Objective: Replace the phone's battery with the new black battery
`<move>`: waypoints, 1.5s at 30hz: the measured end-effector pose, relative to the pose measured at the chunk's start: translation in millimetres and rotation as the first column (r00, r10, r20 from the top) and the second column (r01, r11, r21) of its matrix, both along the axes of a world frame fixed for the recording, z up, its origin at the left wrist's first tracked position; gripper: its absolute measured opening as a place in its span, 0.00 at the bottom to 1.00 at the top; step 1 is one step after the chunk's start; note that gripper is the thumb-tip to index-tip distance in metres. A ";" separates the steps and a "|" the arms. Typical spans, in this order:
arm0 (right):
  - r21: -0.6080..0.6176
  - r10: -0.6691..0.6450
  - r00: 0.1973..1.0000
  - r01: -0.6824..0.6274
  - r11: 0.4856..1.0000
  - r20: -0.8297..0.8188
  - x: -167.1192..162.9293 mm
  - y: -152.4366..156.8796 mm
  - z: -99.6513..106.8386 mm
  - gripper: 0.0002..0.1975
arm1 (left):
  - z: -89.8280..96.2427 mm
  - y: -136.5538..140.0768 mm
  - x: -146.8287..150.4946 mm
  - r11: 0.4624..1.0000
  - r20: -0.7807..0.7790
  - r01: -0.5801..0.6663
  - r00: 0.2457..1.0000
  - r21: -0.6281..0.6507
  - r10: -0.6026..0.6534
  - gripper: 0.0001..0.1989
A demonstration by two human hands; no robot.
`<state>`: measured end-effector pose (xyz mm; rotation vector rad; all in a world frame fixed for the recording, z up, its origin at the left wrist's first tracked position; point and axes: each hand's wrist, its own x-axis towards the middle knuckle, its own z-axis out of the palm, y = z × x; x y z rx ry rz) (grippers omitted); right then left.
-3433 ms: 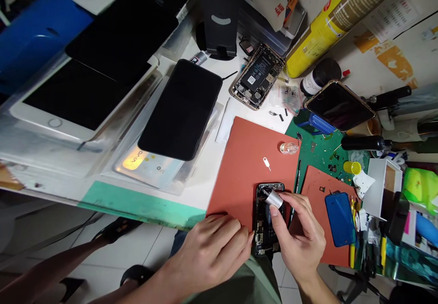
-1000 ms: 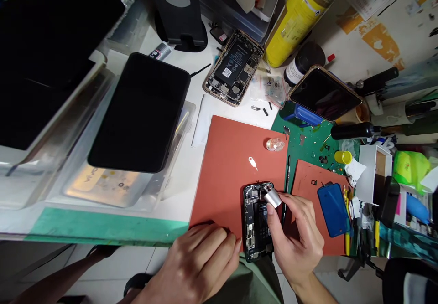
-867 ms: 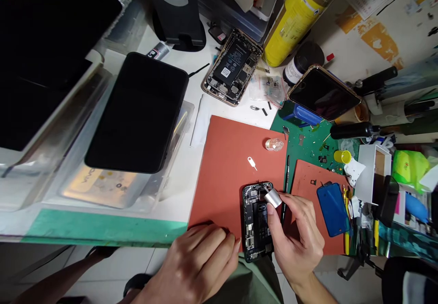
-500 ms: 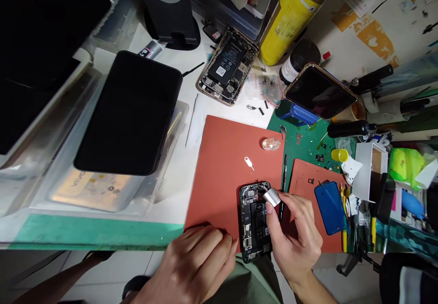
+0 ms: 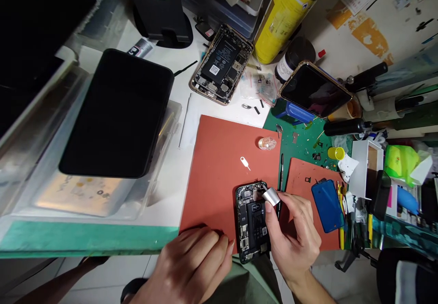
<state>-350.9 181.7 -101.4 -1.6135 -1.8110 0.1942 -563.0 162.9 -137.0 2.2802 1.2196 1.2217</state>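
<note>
While right grip (image 5: 296, 235) pinches silver cylinder (image 5: 271, 197), left grip (image 5: 198, 263) unclear; phone back (image 5: 80, 196) reads "vivo".

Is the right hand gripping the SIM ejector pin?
No, the right hand pinches a silver cap, while the SIM ejector pin lies apart from it on the reddish mat.

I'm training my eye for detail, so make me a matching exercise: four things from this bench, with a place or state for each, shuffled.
1. Silver piece
2. Phone nearest the hands
3. Blue panel
4. Yellow can

A. On the right red mat
B. Beside the dark bottle
C. Pinched in the right hand
D. Opened, inner parts showing

Pairs: 1-C, 2-D, 3-A, 4-B
</note>
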 end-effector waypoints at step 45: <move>0.104 -0.066 0.993 0.056 0.993 0.098 1.1 -5.8 3.6 0.19 | -11.9 -9.7 -3.4 0.998 -0.031 0.002 1.000 0.064 0.000 0.09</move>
